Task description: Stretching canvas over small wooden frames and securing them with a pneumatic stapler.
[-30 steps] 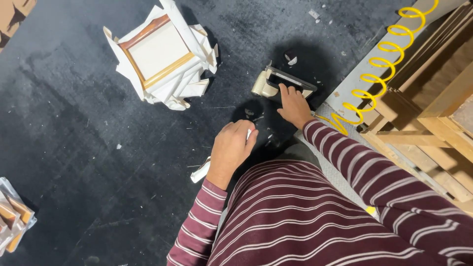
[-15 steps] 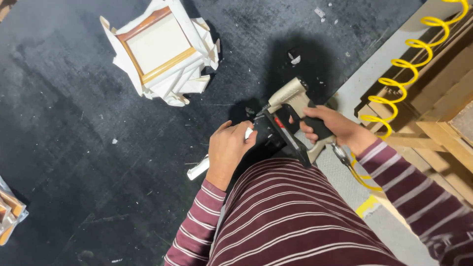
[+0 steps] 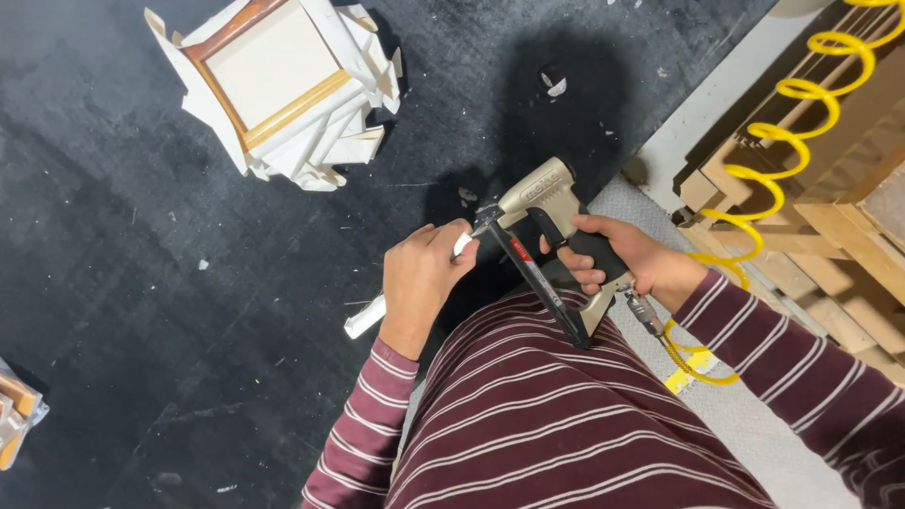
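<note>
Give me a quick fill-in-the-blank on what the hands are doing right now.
1. The right hand grips a pneumatic ____ gun by its handle.
2. The coiled air hose is coloured ____.
3. The left hand holds a ____ strip.
4. The wrapped frame lies on the ____ floor.

Missing: staple; yellow; white; black

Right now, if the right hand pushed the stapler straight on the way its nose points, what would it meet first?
Most likely the left hand: the stapler in the right hand has its nose at those fingers and the white strip they hold. Depth is unclear from this view.
</note>
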